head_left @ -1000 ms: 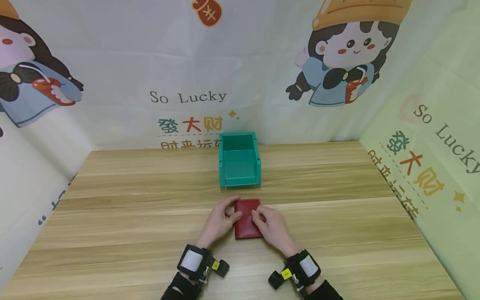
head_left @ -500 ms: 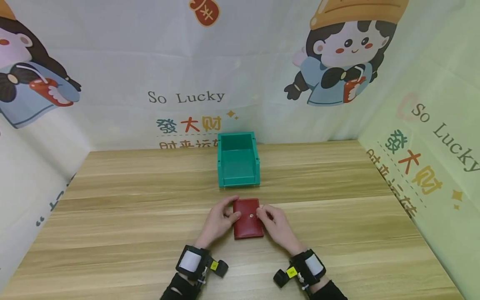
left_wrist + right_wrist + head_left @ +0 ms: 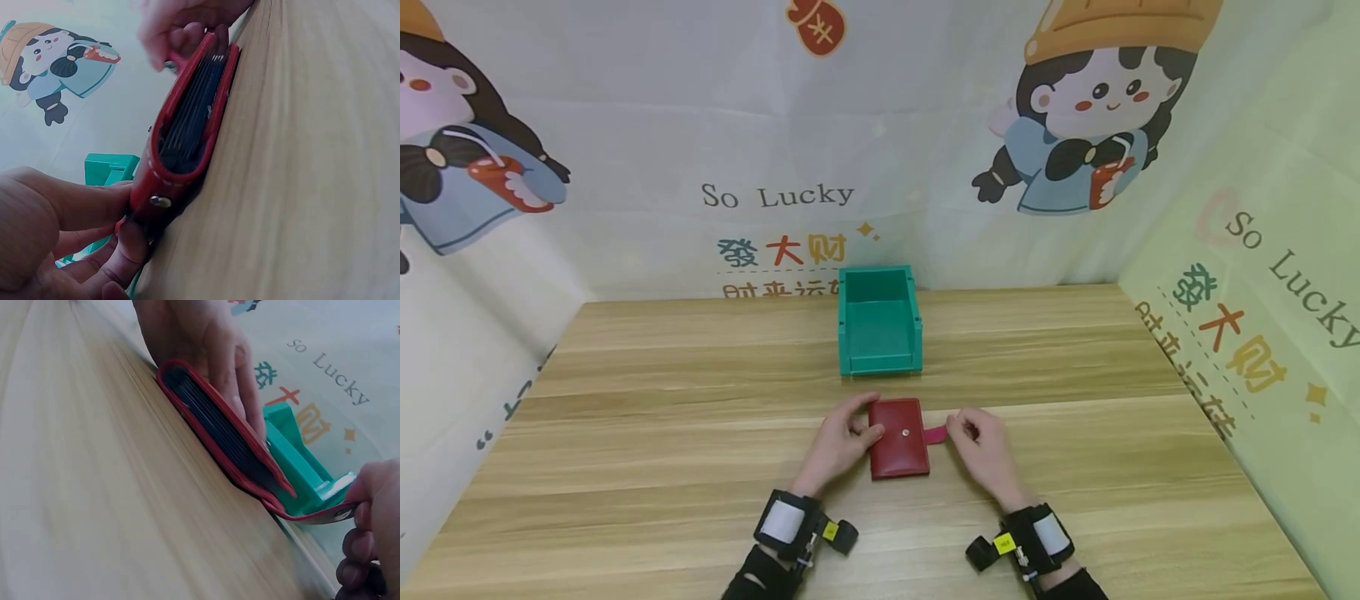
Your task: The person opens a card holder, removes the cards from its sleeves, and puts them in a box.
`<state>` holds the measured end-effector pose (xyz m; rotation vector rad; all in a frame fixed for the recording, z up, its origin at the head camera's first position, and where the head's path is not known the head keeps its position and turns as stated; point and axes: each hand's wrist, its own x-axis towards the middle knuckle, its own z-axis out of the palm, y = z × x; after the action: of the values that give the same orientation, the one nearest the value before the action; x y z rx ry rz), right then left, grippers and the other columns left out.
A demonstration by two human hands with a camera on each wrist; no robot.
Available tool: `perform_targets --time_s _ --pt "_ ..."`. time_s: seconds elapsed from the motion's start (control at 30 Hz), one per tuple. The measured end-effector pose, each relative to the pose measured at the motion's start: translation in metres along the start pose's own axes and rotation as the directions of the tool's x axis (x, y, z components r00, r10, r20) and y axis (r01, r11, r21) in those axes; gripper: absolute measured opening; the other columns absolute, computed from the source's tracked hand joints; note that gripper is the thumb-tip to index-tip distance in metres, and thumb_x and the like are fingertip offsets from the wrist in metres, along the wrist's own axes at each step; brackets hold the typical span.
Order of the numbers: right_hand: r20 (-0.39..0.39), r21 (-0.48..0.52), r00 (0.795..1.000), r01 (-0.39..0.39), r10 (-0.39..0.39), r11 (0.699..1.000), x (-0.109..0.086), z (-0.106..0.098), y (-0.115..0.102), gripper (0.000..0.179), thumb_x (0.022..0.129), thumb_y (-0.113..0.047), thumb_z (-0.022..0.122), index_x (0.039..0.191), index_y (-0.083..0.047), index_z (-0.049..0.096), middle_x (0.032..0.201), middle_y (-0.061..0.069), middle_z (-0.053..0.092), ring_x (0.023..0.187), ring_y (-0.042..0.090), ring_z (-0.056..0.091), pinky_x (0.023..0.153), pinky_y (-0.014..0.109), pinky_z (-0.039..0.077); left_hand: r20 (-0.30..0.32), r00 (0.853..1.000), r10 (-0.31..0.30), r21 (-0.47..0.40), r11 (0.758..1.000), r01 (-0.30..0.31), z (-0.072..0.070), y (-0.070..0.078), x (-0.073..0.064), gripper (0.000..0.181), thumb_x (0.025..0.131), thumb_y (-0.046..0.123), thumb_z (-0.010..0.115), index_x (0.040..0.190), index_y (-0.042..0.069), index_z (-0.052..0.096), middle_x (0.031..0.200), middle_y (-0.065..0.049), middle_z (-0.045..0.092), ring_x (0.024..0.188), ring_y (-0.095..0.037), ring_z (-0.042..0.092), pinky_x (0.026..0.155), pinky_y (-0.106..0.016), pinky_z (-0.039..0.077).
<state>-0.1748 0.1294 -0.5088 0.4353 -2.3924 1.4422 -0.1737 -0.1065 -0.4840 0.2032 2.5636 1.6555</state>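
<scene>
A red card holder point(image 3: 898, 454) with a metal snap lies flat on the wooden table in the head view. Dark sleeves point(image 3: 194, 115) show between its covers in the left wrist view. My left hand point(image 3: 838, 440) grips its left, spine side, thumb on the top cover. My right hand point(image 3: 983, 446) pinches the end of the strap point(image 3: 936, 435), which stretches out from the holder's right edge. In the right wrist view the strap point(image 3: 312, 517) is unfastened, its snap showing beside my thumb.
Behind the card holder stands a green open-front bin point(image 3: 880, 333), near the back edge of the wooden table point(image 3: 700, 400). A printed cloth point(image 3: 925, 125) hangs behind and at both sides.
My right hand has moved right, from over the cover to beyond its edge, pulling the strap away. The snap on the cover has come into sight. My left hand stays put.
</scene>
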Motion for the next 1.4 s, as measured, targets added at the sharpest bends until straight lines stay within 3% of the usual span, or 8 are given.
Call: perform_targets --time_s 0.37,0.63,0.8,0.9,1.13,1.2,1.3,1.4 --pt "0.041 -0.228 0.998 0.063 -0.055 0.972 -0.003 -0.013 0.008 0.041 0.085 0.002 0.07 0.059 -0.014 0.043 0.061 -0.014 0.035 0.07 0.008 0.039 0.072 0.026 0.033 0.0 1.0 -0.03 0.01 1.0 0.03 0.003 -0.001 0.001 0.048 0.096 -0.003 0.071 0.142 -0.002 0.06 0.073 -0.004 0.056 0.065 -0.013 0.051 0.062 -0.024 0.038" --pt "0.029 -0.208 0.999 0.022 -0.017 0.978 -0.002 -0.012 0.009 0.025 0.083 0.005 0.072 0.073 -0.011 0.055 0.068 -0.007 0.041 0.072 0.01 0.041 0.07 0.026 0.034 -0.004 1.0 -0.024 0.0 1.0 0.024 0.003 -0.001 0.001 0.048 0.095 -0.003 0.071 0.142 -0.002 0.06 0.072 -0.004 0.056 0.065 -0.013 0.051 0.061 -0.024 0.038" --pt "-0.022 -0.157 0.99 0.137 -0.142 0.978 -0.001 -0.002 0.009 0.021 0.081 0.012 0.066 0.094 -0.004 0.069 0.078 0.002 0.052 0.077 0.013 0.047 0.07 0.026 0.038 -0.01 1.0 -0.029 0.011 1.0 0.029 0.001 -0.001 0.001 0.048 0.095 -0.003 0.071 0.142 -0.002 0.06 0.072 -0.005 0.057 0.066 -0.013 0.051 0.062 -0.024 0.038" --pt "-0.087 -0.13 0.966 0.232 -0.244 0.964 0.002 0.006 0.006 0.024 0.078 0.013 0.062 0.095 -0.001 0.072 0.082 0.008 0.058 0.081 0.02 0.052 0.073 0.028 0.041 -0.009 1.0 -0.027 0.017 0.999 0.028 0.0 -0.001 0.002 0.048 0.095 -0.003 0.071 0.142 -0.001 0.06 0.074 -0.006 0.059 0.066 -0.013 0.053 0.062 -0.024 0.04" --pt "-0.235 -0.099 0.852 0.457 -0.467 0.884 0.003 0.024 -0.007 0.016 0.082 0.009 0.063 0.093 0.001 0.071 0.085 0.012 0.068 0.079 0.023 0.06 0.07 0.027 0.049 -0.008 1.0 -0.011 0.018 1.0 0.011 0.001 -0.002 0.001 0.048 0.095 -0.003 0.072 0.141 -0.002 0.06 0.076 -0.008 0.061 0.066 -0.011 0.053 0.061 -0.024 0.04" --pt "-0.249 -0.082 0.832 0.492 -0.496 0.867 0.001 0.028 -0.009 0.016 0.082 0.01 0.063 0.093 0.002 0.071 0.082 0.012 0.069 0.073 0.021 0.061 0.066 0.026 0.05 -0.008 1.0 -0.011 0.015 1.0 0.012 0.001 -0.002 0.0 0.047 0.095 -0.003 0.072 0.141 -0.002 0.061 0.076 -0.008 0.062 0.065 -0.011 0.053 0.061 -0.024 0.041" --pt "-0.235 -0.068 0.849 0.471 -0.473 0.88 -0.002 0.03 -0.011 0.017 0.082 0.013 0.064 0.094 0.003 0.071 0.078 0.01 0.068 0.066 0.017 0.06 0.06 0.022 0.048 -0.012 1.0 0.004 0.013 1.0 -0.004 0.001 -0.002 -0.002 0.047 0.094 -0.002 0.073 0.14 -0.003 0.061 0.079 -0.01 0.063 0.065 -0.01 0.054 0.061 -0.024 0.041" --pt "-0.192 -0.084 0.902 0.377 -0.387 0.922 -0.003 0.03 -0.012 0.018 0.082 0.014 0.067 0.096 0.004 0.072 0.074 0.007 0.065 0.062 0.013 0.057 0.057 0.018 0.045 -0.017 1.0 0.015 0.015 1.0 -0.015 0.001 0.0 -0.002 0.047 0.094 -0.002 0.073 0.14 -0.002 0.061 0.082 -0.011 0.063 0.066 -0.011 0.054 0.061 -0.024 0.041"
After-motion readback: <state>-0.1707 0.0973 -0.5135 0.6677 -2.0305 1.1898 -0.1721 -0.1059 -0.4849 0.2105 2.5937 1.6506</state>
